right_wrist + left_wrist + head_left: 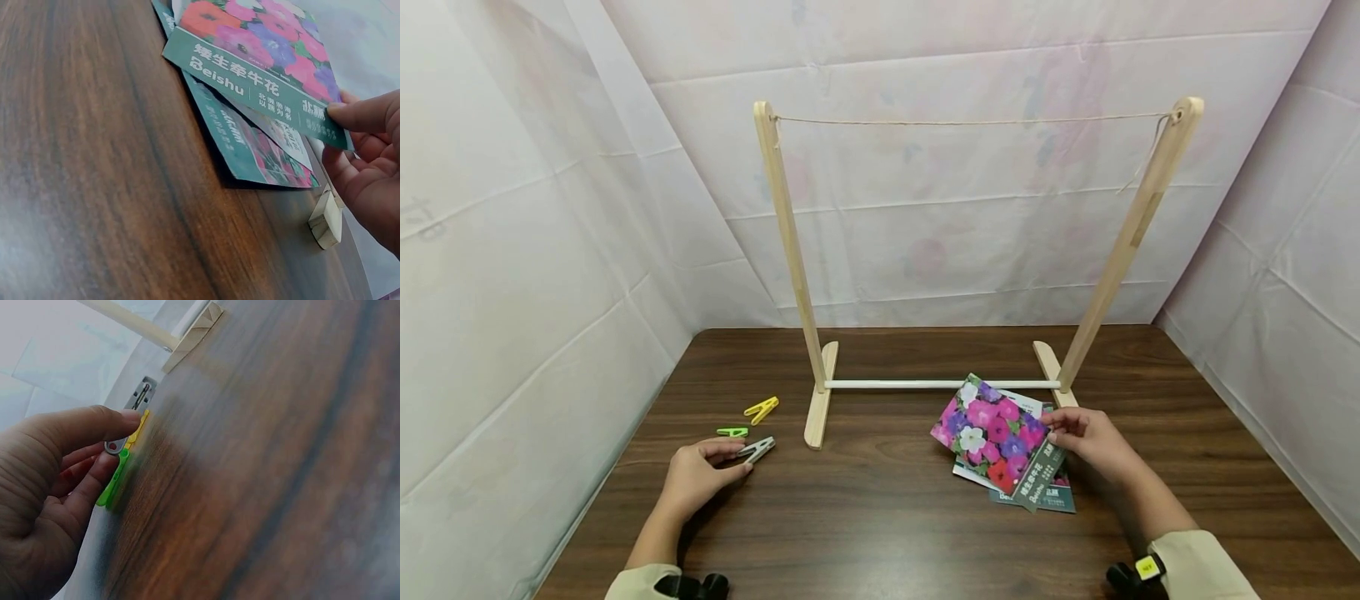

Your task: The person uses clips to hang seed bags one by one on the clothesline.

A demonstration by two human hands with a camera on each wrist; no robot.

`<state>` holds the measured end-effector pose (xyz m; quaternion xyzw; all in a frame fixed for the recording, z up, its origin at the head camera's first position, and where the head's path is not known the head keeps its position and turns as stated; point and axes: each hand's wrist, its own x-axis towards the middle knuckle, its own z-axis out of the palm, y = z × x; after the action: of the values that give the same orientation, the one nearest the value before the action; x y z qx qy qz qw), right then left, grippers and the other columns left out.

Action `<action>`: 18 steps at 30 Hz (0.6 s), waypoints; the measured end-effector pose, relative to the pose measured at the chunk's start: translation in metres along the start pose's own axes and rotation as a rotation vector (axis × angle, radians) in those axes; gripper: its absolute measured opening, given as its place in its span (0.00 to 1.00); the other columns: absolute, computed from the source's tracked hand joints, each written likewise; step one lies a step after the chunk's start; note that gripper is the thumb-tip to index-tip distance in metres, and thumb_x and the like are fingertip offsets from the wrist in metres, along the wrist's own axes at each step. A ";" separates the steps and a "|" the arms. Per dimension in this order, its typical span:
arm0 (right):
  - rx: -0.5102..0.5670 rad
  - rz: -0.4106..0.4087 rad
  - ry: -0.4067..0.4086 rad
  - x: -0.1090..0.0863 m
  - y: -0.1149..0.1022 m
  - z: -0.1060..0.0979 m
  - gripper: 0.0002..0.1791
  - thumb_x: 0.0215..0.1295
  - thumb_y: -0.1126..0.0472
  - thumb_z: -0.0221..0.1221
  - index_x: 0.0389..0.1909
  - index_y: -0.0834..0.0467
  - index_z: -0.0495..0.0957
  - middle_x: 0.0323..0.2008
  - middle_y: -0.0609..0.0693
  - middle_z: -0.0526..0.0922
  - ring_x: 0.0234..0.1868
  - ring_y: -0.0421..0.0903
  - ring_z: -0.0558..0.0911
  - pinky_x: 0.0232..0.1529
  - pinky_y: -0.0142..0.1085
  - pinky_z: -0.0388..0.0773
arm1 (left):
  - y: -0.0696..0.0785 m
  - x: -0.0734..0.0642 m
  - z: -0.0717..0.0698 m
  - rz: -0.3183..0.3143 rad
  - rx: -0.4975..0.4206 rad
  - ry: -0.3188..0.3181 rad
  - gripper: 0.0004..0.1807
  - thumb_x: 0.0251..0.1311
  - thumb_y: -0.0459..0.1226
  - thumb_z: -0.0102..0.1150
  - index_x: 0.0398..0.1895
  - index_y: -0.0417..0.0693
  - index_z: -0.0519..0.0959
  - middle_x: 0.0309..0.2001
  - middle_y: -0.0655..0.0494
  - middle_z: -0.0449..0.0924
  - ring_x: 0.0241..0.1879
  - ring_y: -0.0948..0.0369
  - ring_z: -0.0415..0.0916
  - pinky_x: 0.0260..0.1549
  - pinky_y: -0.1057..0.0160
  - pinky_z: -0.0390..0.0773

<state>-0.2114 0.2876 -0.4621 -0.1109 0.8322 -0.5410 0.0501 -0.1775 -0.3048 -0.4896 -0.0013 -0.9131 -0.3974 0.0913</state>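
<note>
My left hand (698, 477) pinches a grey clothespin (756, 450) between thumb and fingers, low over the left of the table. Close by lie a green clothespin (732, 432) and a yellow clothespin (762, 410). In the left wrist view the grey clothespin (140, 397) shows its metal spring. On the right, my right hand (1093, 442) pinches the corner of a flower seed packet (992, 429) printed with pink, purple and white blooms. That packet is tilted over other packets (1052, 500), partly hiding them. The right wrist view shows its dark green lettered band.
A wooden stand rises behind, with a left post (792, 242), a right post (1123, 250) and a string (970, 122) tied between their tops. A white rod (895, 384) joins its feet. White cloth (925, 275) hangs around the brown table (880, 533).
</note>
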 end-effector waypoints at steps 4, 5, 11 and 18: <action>0.071 0.021 -0.011 -0.001 -0.002 -0.002 0.14 0.64 0.71 0.60 0.49 0.75 0.76 0.39 0.57 0.82 0.32 0.40 0.77 0.31 0.33 0.79 | -0.001 0.001 -0.002 0.016 -0.024 0.003 0.15 0.44 0.37 0.79 0.37 0.43 0.88 0.45 0.50 0.85 0.43 0.67 0.81 0.38 0.77 0.77; 0.080 0.022 -0.011 -0.002 -0.002 -0.003 0.15 0.64 0.71 0.60 0.48 0.76 0.75 0.38 0.55 0.82 0.32 0.40 0.77 0.31 0.33 0.79 | 0.000 0.001 -0.002 0.020 -0.032 0.005 0.15 0.44 0.37 0.79 0.37 0.43 0.88 0.45 0.50 0.85 0.43 0.68 0.81 0.39 0.78 0.77; 0.115 0.006 0.032 -0.001 -0.002 -0.003 0.13 0.65 0.69 0.60 0.46 0.74 0.75 0.34 0.44 0.81 0.30 0.39 0.75 0.26 0.35 0.75 | 0.005 0.001 -0.004 0.038 -0.114 0.026 0.15 0.44 0.34 0.78 0.36 0.40 0.87 0.46 0.46 0.84 0.41 0.74 0.78 0.37 0.77 0.78; 0.218 -0.074 0.056 0.002 -0.008 0.002 0.13 0.65 0.71 0.59 0.46 0.76 0.73 0.34 0.44 0.80 0.31 0.39 0.75 0.28 0.31 0.76 | 0.016 0.004 -0.007 0.095 -0.151 0.050 0.15 0.45 0.30 0.77 0.38 0.37 0.86 0.47 0.44 0.83 0.38 0.70 0.81 0.36 0.75 0.80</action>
<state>-0.2115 0.2825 -0.4560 -0.1203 0.7650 -0.6325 0.0186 -0.1786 -0.2994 -0.4728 -0.0416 -0.8769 -0.4602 0.1322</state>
